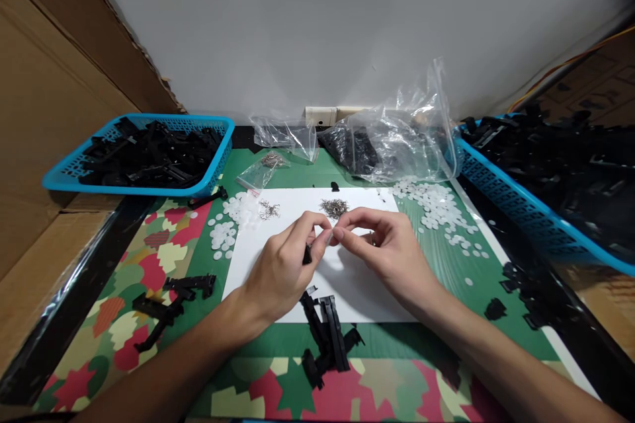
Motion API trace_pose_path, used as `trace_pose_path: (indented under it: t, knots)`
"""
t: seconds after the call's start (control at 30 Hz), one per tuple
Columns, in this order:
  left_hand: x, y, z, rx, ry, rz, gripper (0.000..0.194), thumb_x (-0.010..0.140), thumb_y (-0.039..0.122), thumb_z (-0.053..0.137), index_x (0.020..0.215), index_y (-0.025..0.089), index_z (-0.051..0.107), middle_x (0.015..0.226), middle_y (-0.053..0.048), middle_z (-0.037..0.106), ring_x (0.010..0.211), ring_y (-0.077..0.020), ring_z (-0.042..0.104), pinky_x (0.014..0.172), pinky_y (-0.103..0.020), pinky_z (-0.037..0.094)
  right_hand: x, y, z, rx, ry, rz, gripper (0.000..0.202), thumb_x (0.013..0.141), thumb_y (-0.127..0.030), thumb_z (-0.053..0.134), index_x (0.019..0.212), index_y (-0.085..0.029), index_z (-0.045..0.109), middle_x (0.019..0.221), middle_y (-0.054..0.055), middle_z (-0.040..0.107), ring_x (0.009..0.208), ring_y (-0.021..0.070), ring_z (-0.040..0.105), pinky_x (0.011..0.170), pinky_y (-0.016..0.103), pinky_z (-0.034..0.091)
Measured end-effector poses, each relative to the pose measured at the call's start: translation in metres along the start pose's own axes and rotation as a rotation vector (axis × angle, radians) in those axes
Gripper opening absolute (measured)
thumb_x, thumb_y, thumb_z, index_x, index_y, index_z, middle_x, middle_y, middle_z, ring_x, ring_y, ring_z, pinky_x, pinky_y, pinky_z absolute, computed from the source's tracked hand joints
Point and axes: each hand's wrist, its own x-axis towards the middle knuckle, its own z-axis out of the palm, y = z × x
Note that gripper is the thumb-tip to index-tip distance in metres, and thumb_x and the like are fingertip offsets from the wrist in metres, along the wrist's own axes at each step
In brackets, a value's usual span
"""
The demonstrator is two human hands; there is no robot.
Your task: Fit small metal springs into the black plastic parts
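Observation:
Over a white sheet [367, 287], my two hands meet at the fingertips. My left hand [285, 264] is closed, and a small black plastic part [307, 254] shows between its fingers. Its thumb and forefinger pinch close against my right hand [389, 244], whose thumb and forefinger are pressed together too. A small pale piece seems to sit where the fingertips meet, too hidden to name. Just beyond lies a pile of small metal springs or pins [334, 207]; a smaller heap of them [268, 210] is to the left. Black plastic parts [330, 337] lie below my hands.
Blue baskets of black parts stand at left [208, 186] and right [526, 211]. White discs are scattered left [223, 236] and right [436, 205]. Clear bags [397, 139] lie along the wall. More black parts rest at left [171, 301] and right [530, 297].

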Motion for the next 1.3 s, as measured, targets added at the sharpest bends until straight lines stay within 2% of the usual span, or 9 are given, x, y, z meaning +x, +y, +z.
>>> trace_pose_path:
  t: [0.13,0.23,0.43,0.53,0.63,0.7,0.83,0.93,1.3]
  knots:
    - [0.000,0.001,0.001,-0.052,-0.019,-0.052,0.007,0.110,0.027,0.055,0.113,0.022,0.059,0.080,0.004,0.058,0.070,-0.0101,0.059,0.067,-0.022,0.044,0.001,0.001,0.001,-0.016,-0.012,0.009,0.015,0.091,-0.032,0.077,0.084,-0.018,0.076,0.085,0.006,0.075,0.081,0.0197,0.067,0.066,0.028,0.051]
    - [0.003,0.003,0.000,-0.133,0.046,-0.153,0.008,0.108,0.029,0.060,0.105,0.022,0.062,0.075,0.005,0.052,0.067,-0.0103,0.053,0.064,-0.023,0.042,0.001,0.000,-0.001,-0.052,-0.005,-0.003,0.014,0.092,-0.031,0.075,0.084,-0.018,0.075,0.085,0.005,0.073,0.080,0.0189,0.065,0.064,0.027,0.049]
    - [0.016,0.001,-0.006,-0.455,0.080,-0.390,0.032,0.099,0.043,0.074,0.079,0.018,0.071,0.065,0.003,0.057,0.047,-0.0078,0.048,0.050,-0.026,0.039,0.003,-0.003,-0.010,-0.153,-0.129,0.040,0.019,0.095,-0.033,0.071,0.082,-0.019,0.072,0.081,0.004,0.071,0.071,0.0158,0.060,0.061,0.026,0.046]
    - [0.019,-0.002,-0.008,-0.565,0.038,-0.499,0.029,0.094,0.041,0.079,0.081,0.017,0.070,0.060,0.003,0.059,0.049,-0.0097,0.055,0.052,-0.025,0.043,0.005,-0.002,-0.012,-0.213,-0.174,0.094,0.018,0.095,-0.031,0.071,0.082,-0.018,0.073,0.079,0.003,0.072,0.065,0.0141,0.057,0.060,0.026,0.044]
    - [0.019,-0.004,-0.009,-0.682,-0.017,-0.566,0.025,0.086,0.036,0.086,0.092,0.016,0.072,0.084,-0.002,0.071,0.065,-0.0125,0.068,0.058,-0.024,0.052,0.006,0.000,-0.013,-0.286,-0.166,0.105,0.015,0.093,-0.027,0.070,0.082,-0.018,0.074,0.080,0.003,0.074,0.065,0.0142,0.058,0.060,0.026,0.044]
    - [0.019,-0.004,-0.008,-0.724,-0.050,-0.574,0.027,0.083,0.034,0.088,0.096,0.016,0.073,0.095,-0.005,0.074,0.076,-0.0146,0.072,0.065,-0.025,0.057,0.008,0.001,-0.014,-0.335,-0.144,0.091,0.014,0.091,-0.026,0.069,0.081,-0.018,0.075,0.079,0.004,0.074,0.067,0.0157,0.060,0.061,0.027,0.045]
    - [0.018,-0.003,-0.005,-0.733,-0.110,-0.542,0.023,0.083,0.030,0.087,0.096,0.014,0.076,0.100,-0.010,0.078,0.093,-0.0195,0.074,0.081,-0.030,0.063,0.011,0.000,-0.021,-0.463,-0.120,0.096,0.015,0.088,-0.023,0.067,0.077,-0.018,0.075,0.074,0.004,0.073,0.063,0.0153,0.059,0.057,0.027,0.043]
    - [0.018,-0.002,-0.005,-0.712,-0.109,-0.508,0.018,0.084,0.025,0.086,0.097,0.014,0.079,0.102,-0.011,0.079,0.097,-0.0208,0.076,0.088,-0.033,0.064,0.013,0.000,-0.030,-0.543,-0.145,0.109,0.015,0.086,-0.022,0.067,0.074,-0.018,0.075,0.070,0.003,0.071,0.060,0.0147,0.055,0.055,0.026,0.040]
    - [0.014,0.000,-0.005,-0.597,-0.172,-0.413,0.018,0.086,0.023,0.084,0.103,0.019,0.088,0.101,-0.011,0.075,0.090,-0.0207,0.076,0.084,-0.034,0.067,0.019,0.005,-0.051,-0.569,-0.216,0.076,0.017,0.089,-0.024,0.069,0.074,-0.020,0.076,0.077,0.005,0.075,0.071,0.0183,0.062,0.062,0.028,0.047]
